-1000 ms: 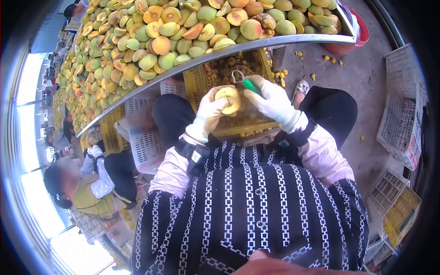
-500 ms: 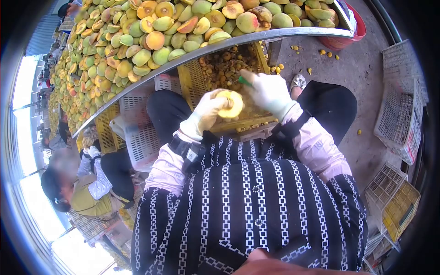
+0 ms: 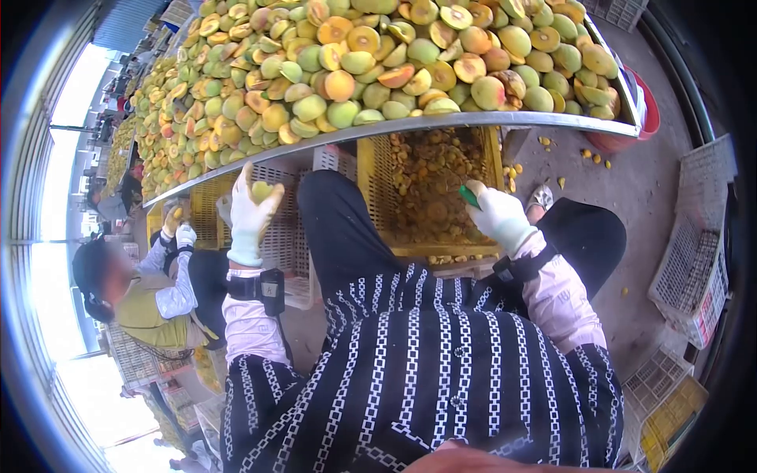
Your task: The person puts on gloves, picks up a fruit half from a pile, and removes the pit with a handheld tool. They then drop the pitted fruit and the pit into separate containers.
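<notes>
1. I see the fruit (image 3: 262, 191) at my left hand (image 3: 252, 217), between spread thumb and fingers; whether gripped, I cannot tell.
2. It looks roundish, no clear long axis, well left of my right hand (image 3: 498, 218), which curls around a green handle (image 3: 468, 195).
3. A yellow crate (image 3: 430, 251) lies between the hands, nearer the right.

Yellowish fruit (image 3: 261, 190), perhaps halved, at left grip (image 3: 251, 217), green handle (image 3: 468, 195), right grip (image 3: 501, 217)

Gloved hands (image 3: 254, 217) (image 3: 503, 218), green handle (image 3: 469, 195), heaped fruit (image 3: 340, 86)
</notes>
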Motion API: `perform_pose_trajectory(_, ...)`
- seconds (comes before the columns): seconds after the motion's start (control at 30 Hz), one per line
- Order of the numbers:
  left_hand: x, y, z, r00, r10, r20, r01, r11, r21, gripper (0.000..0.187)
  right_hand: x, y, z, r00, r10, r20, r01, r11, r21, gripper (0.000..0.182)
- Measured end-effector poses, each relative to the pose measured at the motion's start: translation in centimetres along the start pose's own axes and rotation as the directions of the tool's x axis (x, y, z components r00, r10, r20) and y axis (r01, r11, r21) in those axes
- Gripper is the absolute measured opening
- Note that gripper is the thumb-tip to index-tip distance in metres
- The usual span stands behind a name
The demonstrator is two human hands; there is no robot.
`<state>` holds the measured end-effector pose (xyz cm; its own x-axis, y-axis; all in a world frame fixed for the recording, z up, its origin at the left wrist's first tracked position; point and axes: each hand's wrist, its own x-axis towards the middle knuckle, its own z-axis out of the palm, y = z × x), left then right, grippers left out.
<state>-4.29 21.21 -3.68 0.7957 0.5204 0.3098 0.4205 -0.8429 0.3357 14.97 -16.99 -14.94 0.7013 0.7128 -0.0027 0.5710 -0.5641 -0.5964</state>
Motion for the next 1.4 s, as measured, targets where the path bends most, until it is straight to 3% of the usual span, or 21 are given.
perform_pose_trajectory(0.07, 2.6, 2.9, 0.8, 0.988, -0.152, 0.025, 0.151, 0.921, -0.359, 0.068, 0.4, -0.6, 0.1, 0.999, -0.002, 0.045, 0.003, 1.000, -0.018, 0.032)
perform_pose_trajectory(0.1, 4.4, 3.7, 2.0, 0.997, -0.077, 0.003, 0.072, 0.912, -0.403, 0.066, 0.6, -0.9, 0.1, 0.997, -0.007, 0.071, 0.009, 1.000, -0.028, 0.031)
perform_pose_trajectory(0.13, 6.5, 4.1, 3.9, 0.999, 0.007, -0.048, -0.023, 0.937, -0.347, 0.064, 0.8, -1.0, 0.3, 0.995, -0.011, 0.094, 0.015, 0.999, -0.041, 0.031)
perform_pose_trajectory(0.17, 8.1, 8.2, 3.7, 0.999, 0.005, 0.043, 0.010, 0.944, -0.329, 0.063, 0.9, -0.9, 0.7, 0.995, -0.023, 0.093, 0.028, 0.998, -0.057, 0.030)
perform_pose_trajectory(0.27, 13.1, 10.1, 9.8, 0.993, 0.118, 0.018, -0.119, 0.991, 0.054, 0.071, 1.2, -1.4, 0.8, 0.983, -0.005, 0.186, 0.017, 0.998, -0.062, 0.032)
perform_pose_trajectory(0.33, 13.4, 14.0, 10.2, 0.998, -0.011, 0.059, 0.003, 0.991, 0.137, 0.071, 1.1, -0.7, 1.6, 0.984, -0.020, 0.175, 0.031, 0.998, -0.062, 0.033)
perform_pose_trajectory(0.47, 13.7, 12.9, 12.5, 0.997, 0.055, -0.058, -0.056, 0.998, -0.022, 0.072, 1.0, -1.0, 0.5, 0.966, 0.041, 0.257, -0.018, 0.996, -0.090, 0.041)
perform_pose_trajectory(0.5, 14.0, 11.6, 12.9, 0.973, 0.138, -0.185, -0.187, 0.941, -0.280, 0.073, 1.0, -0.9, 0.4, 0.967, 0.042, 0.252, -0.023, 0.997, -0.079, 0.041)
perform_pose_trajectory(0.53, 13.5, 10.9, 14.2, 0.982, -0.053, -0.179, -0.107, 0.625, -0.773, 0.059, 1.0, -1.0, 0.4, 0.967, 0.042, 0.252, -0.024, 0.997, -0.072, 0.041)
perform_pose_trajectory(0.57, 12.4, 11.1, 13.3, 0.987, -0.162, -0.023, 0.020, 0.255, -0.967, 0.050, 0.8, -1.1, 0.4, 0.984, 0.029, 0.174, -0.026, 0.999, -0.024, 0.041)
perform_pose_trajectory(0.6, 11.5, 11.1, 12.2, 0.965, -0.203, 0.165, 0.133, -0.165, -0.977, 0.042, 0.6, -1.3, 0.4, 0.995, 0.020, 0.098, -0.023, 0.999, 0.027, 0.042)
perform_pose_trajectory(0.63, 11.2, 9.2, 12.1, 0.951, 0.078, 0.300, 0.293, -0.541, -0.788, 0.032, 0.6, -1.6, 0.1, 0.993, 0.028, 0.116, -0.037, 0.996, 0.080, 0.046)
perform_pose_trajectory(0.67, 9.7, 10.7, 11.5, 0.955, 0.143, 0.260, 0.284, -0.698, -0.657, 0.039, 0.7, -1.7, 0.1, 0.992, 0.022, 0.122, -0.033, 0.995, 0.090, 0.046)
perform_pose_trajectory(0.73, 7.3, 13.3, 10.7, 0.930, 0.069, 0.361, 0.257, -0.824, -0.504, 0.049, 0.6, -1.9, 0.2, 0.976, -0.157, -0.149, 0.194, 0.940, 0.280, 0.046)
perform_pose_trajectory(0.8, 5.7, 14.7, 11.6, 0.913, 0.215, 0.346, 0.337, -0.876, -0.344, 0.068, 0.6, -3.3, -1.7, 0.969, -0.168, -0.180, 0.217, 0.928, 0.304, 0.046)
perform_pose_trajectory(0.87, 3.7, 16.2, 13.0, 0.901, 0.288, 0.323, 0.371, -0.899, -0.233, 0.068, 0.6, -4.1, -3.0, 0.936, -0.228, -0.270, 0.316, 0.882, 0.350, 0.045)
perform_pose_trajectory(0.9, 3.1, 17.3, 13.3, 0.899, 0.256, 0.354, 0.372, -0.874, -0.312, 0.071, 0.4, -4.2, -3.3, 0.938, -0.206, -0.279, 0.300, 0.887, 0.352, 0.046)
perform_pose_trajectory(1.03, 1.8, 19.5, 15.1, 0.887, 0.332, 0.323, 0.442, -0.814, -0.377, 0.065, -0.6, -4.4, -4.2, 0.900, -0.155, -0.407, 0.324, 0.864, 0.387, 0.048)
perform_pose_trajectory(1.13, 1.3, 21.1, 14.7, 0.775, 0.403, 0.487, 0.547, -0.814, -0.197, 0.055, -1.3, -4.4, -5.5, 0.901, -0.154, -0.406, 0.287, 0.914, 0.289, 0.052)
perform_pose_trajectory(1.2, 0.8, 22.7, 14.0, 0.808, 0.229, 0.544, 0.540, -0.658, -0.525, 0.050, -1.2, -3.8, -5.3, 0.869, -0.175, -0.463, 0.313, 0.919, 0.240, 0.052)
perform_pose_trajectory(1.4, -0.5, 25.4, 14.5, 0.858, 0.089, 0.506, 0.502, -0.362, -0.786, 0.053, -1.3, -3.4, -5.9, 0.837, -0.238, -0.493, 0.249, 0.968, -0.044, 0.058)
